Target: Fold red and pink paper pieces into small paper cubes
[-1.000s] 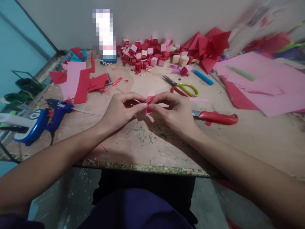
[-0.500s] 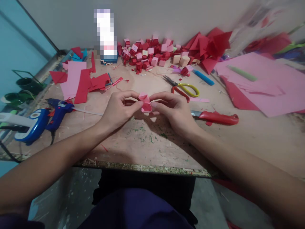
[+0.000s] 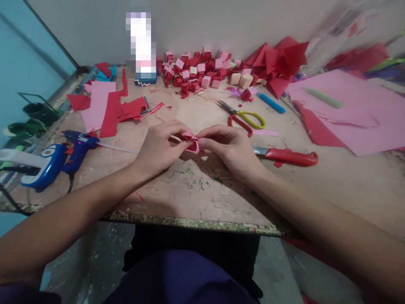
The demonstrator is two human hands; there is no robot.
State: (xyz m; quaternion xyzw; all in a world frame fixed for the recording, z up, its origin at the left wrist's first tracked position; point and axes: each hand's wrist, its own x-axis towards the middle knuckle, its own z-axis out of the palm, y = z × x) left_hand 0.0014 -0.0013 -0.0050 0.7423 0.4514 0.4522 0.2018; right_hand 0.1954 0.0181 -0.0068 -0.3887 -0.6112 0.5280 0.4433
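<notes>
Both my hands meet over the middle of the wooden table (image 3: 202, 194), pinching one small folded piece of pink and red paper (image 3: 190, 141). My left hand (image 3: 161, 145) grips its left side with thumb and fingertips closed. My right hand (image 3: 229, 147) holds its right side, fingers curled around it. The paper piece is mostly covered by my fingers. A red-handled utility knife (image 3: 289, 157) lies just right of my right hand, and scissors with yellow and red handles (image 3: 245, 119) lie beyond it.
A blue glue gun (image 3: 76, 145) rests on its stand at the left. Red and pink paper strips (image 3: 106, 107) lie at the back left, a heap of small paper cubes (image 3: 199, 71) against the wall, and large pink sheets (image 3: 348, 114) at the right.
The paper piece was raised and turned between my fingertips half a second ago; now it is lower and pressed flatter between both hands. My arms have barely shifted.
</notes>
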